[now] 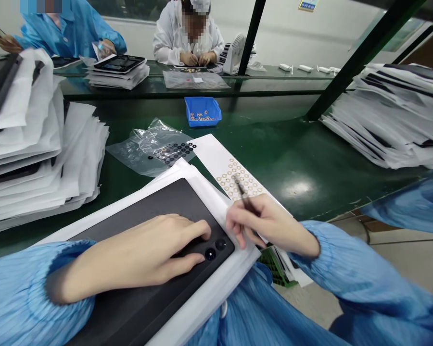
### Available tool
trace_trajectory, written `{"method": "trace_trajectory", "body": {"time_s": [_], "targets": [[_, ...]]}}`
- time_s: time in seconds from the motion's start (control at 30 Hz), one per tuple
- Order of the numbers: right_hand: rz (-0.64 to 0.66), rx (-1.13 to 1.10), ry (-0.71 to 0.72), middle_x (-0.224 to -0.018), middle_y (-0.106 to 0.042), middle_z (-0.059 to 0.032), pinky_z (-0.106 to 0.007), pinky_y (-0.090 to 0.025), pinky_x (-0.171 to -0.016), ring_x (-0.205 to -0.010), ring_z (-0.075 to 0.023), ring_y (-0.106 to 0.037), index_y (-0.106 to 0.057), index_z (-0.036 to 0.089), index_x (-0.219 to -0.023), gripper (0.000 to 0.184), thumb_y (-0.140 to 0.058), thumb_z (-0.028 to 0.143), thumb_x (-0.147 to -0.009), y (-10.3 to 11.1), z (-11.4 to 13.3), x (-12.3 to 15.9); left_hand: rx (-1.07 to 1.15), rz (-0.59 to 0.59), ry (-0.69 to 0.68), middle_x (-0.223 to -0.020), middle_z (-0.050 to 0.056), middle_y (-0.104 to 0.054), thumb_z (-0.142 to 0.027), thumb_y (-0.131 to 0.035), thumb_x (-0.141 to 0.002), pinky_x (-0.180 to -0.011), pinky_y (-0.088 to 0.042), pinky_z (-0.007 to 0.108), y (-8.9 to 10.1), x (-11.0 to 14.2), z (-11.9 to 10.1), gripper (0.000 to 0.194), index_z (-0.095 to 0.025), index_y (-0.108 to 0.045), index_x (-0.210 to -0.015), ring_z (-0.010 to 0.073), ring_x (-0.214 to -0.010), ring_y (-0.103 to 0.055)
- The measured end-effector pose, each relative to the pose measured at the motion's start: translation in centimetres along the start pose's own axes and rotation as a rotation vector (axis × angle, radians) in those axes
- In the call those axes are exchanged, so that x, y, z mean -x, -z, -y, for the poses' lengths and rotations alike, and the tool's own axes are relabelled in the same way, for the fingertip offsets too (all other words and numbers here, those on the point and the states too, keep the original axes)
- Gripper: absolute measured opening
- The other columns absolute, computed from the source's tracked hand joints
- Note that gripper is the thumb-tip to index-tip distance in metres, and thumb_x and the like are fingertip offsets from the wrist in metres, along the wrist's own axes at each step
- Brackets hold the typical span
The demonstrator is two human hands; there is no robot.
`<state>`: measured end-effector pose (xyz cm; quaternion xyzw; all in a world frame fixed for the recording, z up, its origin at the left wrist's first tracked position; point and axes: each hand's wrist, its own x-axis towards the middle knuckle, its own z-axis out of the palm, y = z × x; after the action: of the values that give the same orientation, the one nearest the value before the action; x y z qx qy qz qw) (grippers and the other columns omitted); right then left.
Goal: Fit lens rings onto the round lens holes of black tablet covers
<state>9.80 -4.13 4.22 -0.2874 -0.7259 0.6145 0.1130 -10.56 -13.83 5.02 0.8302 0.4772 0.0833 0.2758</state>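
My left hand (159, 247) lies palm down on a black tablet back (187, 202), its thumb and forefinger apart beside two round camera lenses (215, 250) at the corner. No object shows in that hand. My right hand (263, 218) is closed around dark tweezers (243, 190), slightly blurred. Their tip points at small gold rings (250, 182) laid out on a white sheet (211, 154). Under the tablet lies white wrapping foam (198, 180). Whether the tweezers' tip grips a ring, I cannot make out.
A clear plastic bag (130, 154) with black rings (180, 151) lies behind the tablet. Farther back stands a blue bin (203, 117) with small parts. Wrapped stacks rise at left (39, 178) and right (389, 120). Two people sit across the green bench (274, 139).
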Motion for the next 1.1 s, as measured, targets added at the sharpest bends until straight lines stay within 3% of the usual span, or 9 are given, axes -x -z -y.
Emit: {"method": "trace_trajectory", "body": {"time_s": [0.1, 0.17, 0.33, 0.53, 0.77, 1.1], "targets": [[-0.293, -0.144, 0.117, -0.05, -0.055, -0.0003, -0.021, -0.037, -0.04, -0.043, -0.0094, -0.048, -0.058, 0.016, -0.057, 0.052, -0.045, 0.057, -0.087, -0.5, -1.3, 1.0, -0.003, -0.017, -0.051, -0.09, -0.002, -0.063, -0.022, -0.05, -0.093, -0.07, -0.042, 0.022, 0.0, 0.1, -0.1, 0.032, -0.028, -0.048, -0.125, 0.0142, -0.077, -0.062], [-0.407, -0.24, 0.139, -0.048, -0.049, 0.0014, -0.02, -0.033, -0.035, -0.039, -0.0074, -0.044, -0.054, 0.016, -0.053, 0.056, -0.044, 0.06, -0.087, -1.4, -2.2, 1.6, -0.027, -0.02, -0.064, -0.091, -0.002, -0.064, -0.022, -0.05, -0.093, -0.072, -0.043, 0.023, 0.0, 0.1, -0.1, 0.037, -0.03, -0.047, -0.13, 0.0149, -0.08, -0.063], [-0.443, -0.456, 0.203, -0.051, -0.057, 0.0025, -0.02, -0.045, -0.041, -0.042, -0.0099, -0.056, -0.049, 0.019, -0.068, 0.039, -0.052, 0.052, -0.089, -4.1, -3.4, 2.3, -0.082, -0.032, -0.056, -0.09, 0.0, -0.065, -0.026, -0.047, -0.096, -0.072, -0.046, 0.024, -0.1, 0.1, -0.1, 0.033, -0.032, -0.053, -0.127, 0.0165, -0.079, -0.064], [-0.644, -0.356, 0.153, -0.04, -0.052, 0.0061, -0.014, -0.036, -0.028, -0.027, -0.0059, -0.044, -0.042, 0.02, -0.063, 0.04, -0.058, 0.049, -0.086, -5.3, -3.4, 1.7, -0.084, 0.009, -0.043, -0.086, 0.0, -0.063, -0.022, -0.05, -0.094, -0.069, -0.046, 0.026, -0.1, 0.1, -0.1, 0.032, -0.031, -0.057, -0.124, 0.0169, -0.076, -0.063], [-0.713, -0.301, 0.153, -0.038, -0.052, 0.0055, -0.014, -0.037, -0.028, -0.026, -0.0059, -0.044, -0.041, 0.02, -0.061, 0.04, -0.056, 0.046, -0.088, -5.4, -3.3, 1.5, -0.075, 0.01, -0.037, -0.087, 0.0, -0.063, -0.02, -0.053, -0.092, -0.069, -0.046, 0.025, -0.1, 0.1, -0.1, 0.034, -0.031, -0.056, -0.124, 0.0168, -0.076, -0.063], [-0.692, -0.273, 0.132, -0.04, -0.053, 0.0044, -0.017, -0.037, -0.028, -0.027, -0.0078, -0.046, -0.041, 0.022, -0.061, 0.04, -0.055, 0.047, -0.088, -5.3, -3.2, 1.6, -0.055, 0.0, -0.04, -0.085, 0.001, -0.063, -0.021, -0.05, -0.093, -0.068, -0.046, 0.025, 0.0, 0.0, -0.2, 0.031, -0.03, -0.058, -0.122, 0.0168, -0.075, -0.063]]}}
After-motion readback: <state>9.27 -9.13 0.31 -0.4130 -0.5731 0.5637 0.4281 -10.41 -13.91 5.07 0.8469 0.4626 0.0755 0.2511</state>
